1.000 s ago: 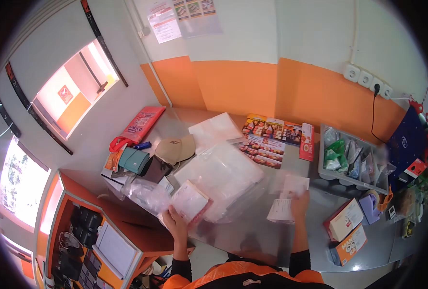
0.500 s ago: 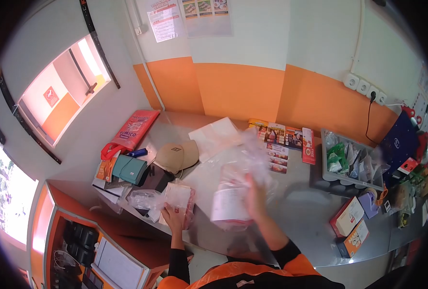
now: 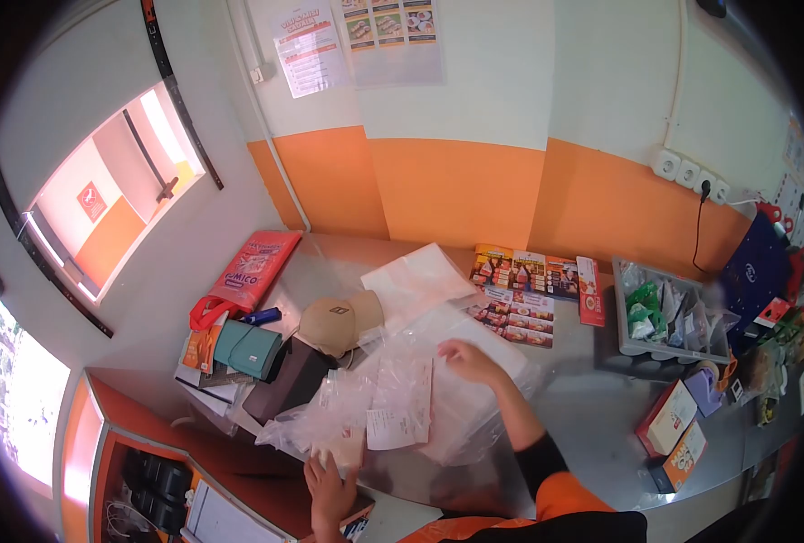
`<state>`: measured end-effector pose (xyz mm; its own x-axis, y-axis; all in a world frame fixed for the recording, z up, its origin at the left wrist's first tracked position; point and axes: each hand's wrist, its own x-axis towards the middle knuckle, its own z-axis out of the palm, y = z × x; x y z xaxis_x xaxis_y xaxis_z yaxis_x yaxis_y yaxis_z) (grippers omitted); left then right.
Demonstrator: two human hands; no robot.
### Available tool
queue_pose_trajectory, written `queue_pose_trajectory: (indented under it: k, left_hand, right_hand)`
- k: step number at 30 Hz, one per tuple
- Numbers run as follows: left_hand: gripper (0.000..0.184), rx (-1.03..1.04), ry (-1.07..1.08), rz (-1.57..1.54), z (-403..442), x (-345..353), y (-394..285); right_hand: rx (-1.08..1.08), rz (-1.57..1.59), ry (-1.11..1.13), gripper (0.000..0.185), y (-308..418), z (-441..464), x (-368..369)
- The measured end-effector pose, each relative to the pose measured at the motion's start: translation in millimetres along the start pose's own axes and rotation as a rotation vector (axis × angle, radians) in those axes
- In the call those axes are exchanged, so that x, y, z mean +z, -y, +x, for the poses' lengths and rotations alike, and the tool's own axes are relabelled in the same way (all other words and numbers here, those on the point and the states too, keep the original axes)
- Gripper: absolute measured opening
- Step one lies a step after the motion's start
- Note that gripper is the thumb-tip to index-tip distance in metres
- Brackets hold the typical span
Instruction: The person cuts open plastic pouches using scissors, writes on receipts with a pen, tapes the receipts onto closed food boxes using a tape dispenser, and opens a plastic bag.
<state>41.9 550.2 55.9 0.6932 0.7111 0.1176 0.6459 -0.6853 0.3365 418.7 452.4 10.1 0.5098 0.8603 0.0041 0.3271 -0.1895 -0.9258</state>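
My left hand point(image 3: 330, 490) rests its fingers, apart, against the near edge of a light-coloured box point(image 3: 343, 450). Clear plastic film or bag point(image 3: 316, 418) lies crumpled over that box. Beside it is a second package with a white printed slip point(image 3: 399, 425) on its front, also partly under the plastic. My right hand point(image 3: 472, 362) is raised just to the right of this package, fingers loosely apart and holding nothing. Beneath the right hand spreads a stack of clear plastic sheets or bags point(image 3: 474, 409).
A tan cap point(image 3: 339, 324), a teal wallet point(image 3: 245, 348) and a red bag point(image 3: 255, 267) sit at the left. Leaflets point(image 3: 524, 299) lie by the wall. A grey tray point(image 3: 669, 348) of small packets and two boxes point(image 3: 666, 418) stand at the right.
The slip-bearing package has come down and left, next to the other box, and my right hand has let go of it. My left hand has moved lower on its box.
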Motion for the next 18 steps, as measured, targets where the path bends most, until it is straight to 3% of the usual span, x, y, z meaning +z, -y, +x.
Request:
queue_pose_trajectory:
  k: [1, 2, 4, 6, 9, 11, 14, 18]
  left_hand:
    - [0.048, 0.049, 0.184, -0.143, -4.2, -17.3, -6.3]
    - [0.047, 0.098, 0.370, -0.283, -5.9, -35.1, -13.3]
    - [0.040, 0.009, 0.811, -0.777, 0.0, -71.3, -58.6]
    - [0.039, 0.344, 0.986, -0.914, 10.9, -70.9, -84.8]
    - [0.048, 0.401, 0.991, -1.160, 12.6, -21.7, -105.4]
    - [0.042, 0.478, 0.997, -0.936, 28.3, -19.7, -118.8]
    - [0.039, 0.508, 0.940, -0.861, 44.1, -7.1, -128.4]
    - [0.044, 0.332, 0.864, -0.892, 56.2, -1.3, -141.3]
  right_hand:
    - [0.108, -0.332, -0.148, 0.031, -0.2, 24.8, -6.8]
    - [0.049, -0.652, -0.176, 0.035, -24.2, 51.1, -11.3]
    - [-0.200, -0.706, -0.272, 0.037, -65.9, 92.0, -1.7]
    - [-0.402, -0.819, -0.348, 0.039, -79.5, 125.6, 2.0]
    - [-0.521, -1.031, -0.425, 0.037, -96.4, 149.9, 12.9]
    - [-0.501, -1.130, -0.481, 0.032, -109.0, 156.2, 17.2]
    - [-0.262, -1.112, -0.204, 0.020, -68.5, 130.1, 4.3]
    - [-0.273, -1.036, -0.210, 0.010, -62.6, 95.7, -8.3]
